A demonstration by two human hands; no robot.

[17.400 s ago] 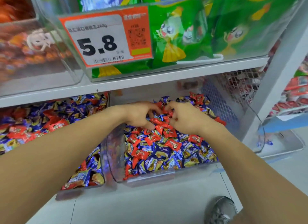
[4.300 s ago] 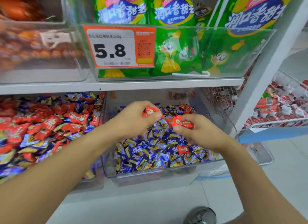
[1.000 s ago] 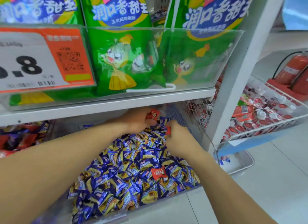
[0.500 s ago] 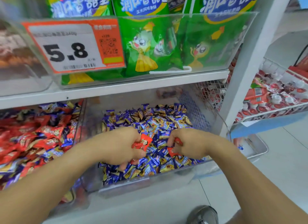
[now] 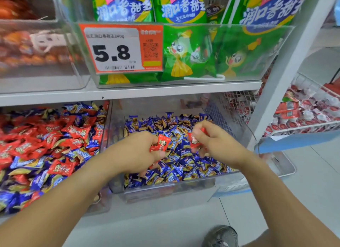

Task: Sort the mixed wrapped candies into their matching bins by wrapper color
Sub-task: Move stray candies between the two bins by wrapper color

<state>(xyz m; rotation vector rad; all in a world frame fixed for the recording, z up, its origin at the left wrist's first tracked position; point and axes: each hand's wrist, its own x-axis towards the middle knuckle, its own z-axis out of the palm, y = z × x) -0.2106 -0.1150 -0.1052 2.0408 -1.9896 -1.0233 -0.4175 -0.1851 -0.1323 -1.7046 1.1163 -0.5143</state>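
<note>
Two clear bins stand side by side on the bottom shelf. The right bin [image 5: 165, 188] is filled with blue-wrapped candies [image 5: 185, 166]. The left bin [image 5: 105, 136] holds red candies [image 5: 55, 138] mixed with blue ones. My left hand [image 5: 136, 153] hovers over the right bin and grips a bunch of red-wrapped candies [image 5: 162, 143]. My right hand [image 5: 211, 142] is beside it over the same bin, fingers curled round more red candies [image 5: 195, 141].
A white shelf board [image 5: 128, 94] hangs low above the bins, carrying a clear box with green snack bags [image 5: 185, 51] and a 5.8 price tag [image 5: 117, 50]. A white upright post [image 5: 287, 70] and a wire basket of red packets [image 5: 309, 114] stand to the right. My shoe [image 5: 220, 236] is on the floor below.
Both hands have risen slightly over the right bin and still hold their red candies. The camera tilted a little upward and back.
</note>
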